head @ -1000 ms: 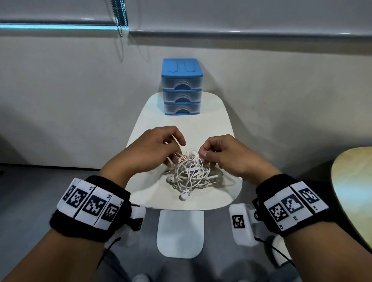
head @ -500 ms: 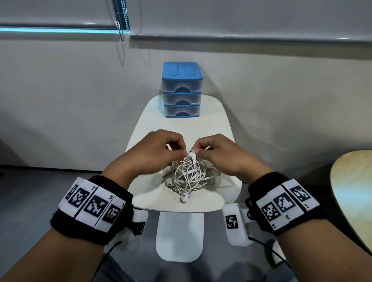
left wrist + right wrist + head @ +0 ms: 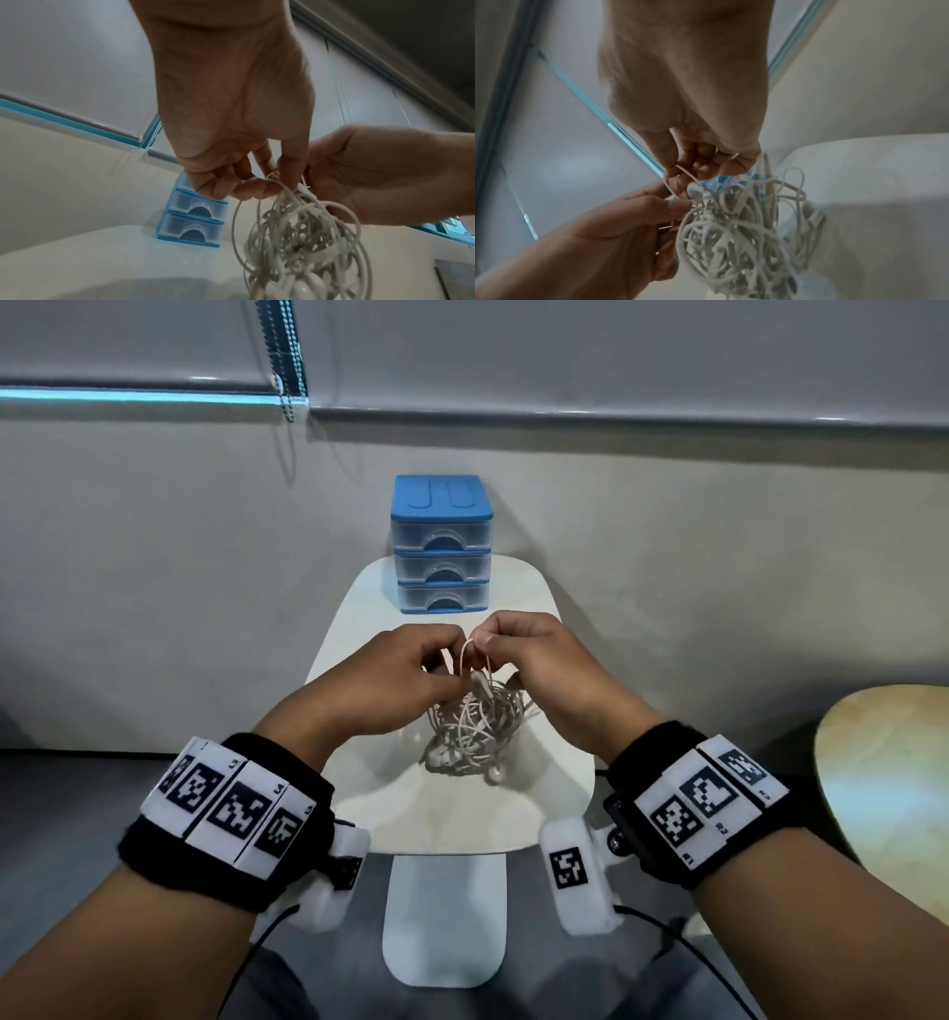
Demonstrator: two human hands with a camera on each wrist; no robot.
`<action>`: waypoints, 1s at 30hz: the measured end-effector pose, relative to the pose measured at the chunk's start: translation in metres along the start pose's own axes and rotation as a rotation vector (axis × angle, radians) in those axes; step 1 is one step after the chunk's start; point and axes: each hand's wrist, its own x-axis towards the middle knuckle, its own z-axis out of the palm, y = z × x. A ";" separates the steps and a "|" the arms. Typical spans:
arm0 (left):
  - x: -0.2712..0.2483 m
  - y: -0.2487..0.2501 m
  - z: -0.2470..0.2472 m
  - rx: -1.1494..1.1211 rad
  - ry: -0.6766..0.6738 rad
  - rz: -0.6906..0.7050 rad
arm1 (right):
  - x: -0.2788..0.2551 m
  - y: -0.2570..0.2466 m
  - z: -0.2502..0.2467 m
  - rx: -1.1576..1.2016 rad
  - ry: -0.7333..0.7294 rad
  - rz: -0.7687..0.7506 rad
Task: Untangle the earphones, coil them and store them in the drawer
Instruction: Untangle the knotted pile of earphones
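Earphones (tangled) hang lengthwise downward, pinched by left hand and right hand.

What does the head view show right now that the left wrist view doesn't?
Only the head view shows the blue lid and top drawer of the small blue plastic drawer unit, all three drawers shut, the tangle's bottom end near the white table, and both marker wristbands.

Only the left wrist view shows the left hand's curled fingers from underneath, pinching a strand.

Both show the tangled white earphones, still knotted, held by the left and right hand.
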 end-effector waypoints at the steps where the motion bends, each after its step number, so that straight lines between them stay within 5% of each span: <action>1: 0.000 0.001 0.000 0.018 -0.002 0.005 | 0.000 -0.001 0.000 0.020 -0.013 0.019; 7: -0.001 -0.001 0.002 0.064 0.065 0.052 | 0.001 -0.004 -0.005 -0.192 -0.205 0.003; 15: -0.012 -0.004 -0.003 0.101 0.013 0.010 | -0.002 -0.020 -0.008 0.399 -0.161 -0.124; 21: -0.020 0.001 -0.005 0.152 -0.199 -0.090 | 0.002 -0.024 -0.013 -0.006 0.030 -0.094; 26: -0.016 -0.001 0.010 0.191 -0.035 -0.051 | 0.008 -0.016 -0.018 -0.232 0.146 -0.105; 30: -0.015 -0.008 0.014 0.241 -0.054 -0.011 | 0.005 -0.008 -0.026 -0.374 0.137 -0.019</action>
